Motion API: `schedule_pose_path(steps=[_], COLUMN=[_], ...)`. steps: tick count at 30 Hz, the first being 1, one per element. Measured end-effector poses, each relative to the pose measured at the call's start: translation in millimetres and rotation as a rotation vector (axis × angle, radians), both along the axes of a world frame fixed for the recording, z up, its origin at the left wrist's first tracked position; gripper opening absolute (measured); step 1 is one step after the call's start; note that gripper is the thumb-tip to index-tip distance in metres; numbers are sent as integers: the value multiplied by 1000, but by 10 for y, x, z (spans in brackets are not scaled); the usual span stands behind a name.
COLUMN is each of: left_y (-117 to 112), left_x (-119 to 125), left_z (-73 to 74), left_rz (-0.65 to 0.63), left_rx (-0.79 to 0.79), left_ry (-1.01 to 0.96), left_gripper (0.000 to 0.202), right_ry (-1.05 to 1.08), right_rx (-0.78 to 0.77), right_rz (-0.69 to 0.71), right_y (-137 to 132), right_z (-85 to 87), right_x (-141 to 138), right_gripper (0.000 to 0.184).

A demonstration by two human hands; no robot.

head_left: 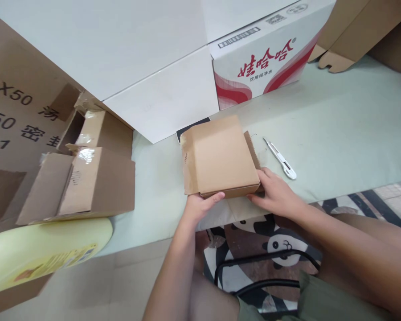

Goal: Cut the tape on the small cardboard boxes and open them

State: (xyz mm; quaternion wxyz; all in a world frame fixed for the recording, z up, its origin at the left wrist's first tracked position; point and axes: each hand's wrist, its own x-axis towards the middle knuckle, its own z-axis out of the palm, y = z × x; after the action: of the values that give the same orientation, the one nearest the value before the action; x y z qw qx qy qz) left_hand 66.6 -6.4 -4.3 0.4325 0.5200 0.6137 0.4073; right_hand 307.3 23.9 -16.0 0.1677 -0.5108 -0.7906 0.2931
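A small brown cardboard box (225, 154) rests near the front of the covered table, tilted slightly toward me. Tape runs along its left side, and a flap stands out on the right. My left hand (200, 206) grips the near left corner, thumb on the front face and fingers hidden underneath. At the near right corner, my right hand (270, 189) is closed on the box edge by the open flap. A white utility knife (280, 159) lies on the cloth to the right of the box. Partly hidden behind the box is a dark flat object (194, 127).
White cartons (160, 93) and a red-and-white water carton (260, 67) stand along the back. Opened brown boxes (110, 178) sit at left, beside a pale yellow bottle (53, 249). Another cardboard box (357, 31) is at the far right. The table's front edge runs just before me.
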Motion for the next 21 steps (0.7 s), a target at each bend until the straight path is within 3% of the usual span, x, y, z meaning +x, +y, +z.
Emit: schedule_pose_path(steps=[21], left_y=[0], left_x=[9], left_z=[37], left_rz=[-14], left_rx=[-24], left_ry=[-26], left_gripper=[53], right_ry=[-21], right_rx=[-4], right_rz=[8], right_y=[-1], right_z=[-11], right_x=[3], right_gripper=[48])
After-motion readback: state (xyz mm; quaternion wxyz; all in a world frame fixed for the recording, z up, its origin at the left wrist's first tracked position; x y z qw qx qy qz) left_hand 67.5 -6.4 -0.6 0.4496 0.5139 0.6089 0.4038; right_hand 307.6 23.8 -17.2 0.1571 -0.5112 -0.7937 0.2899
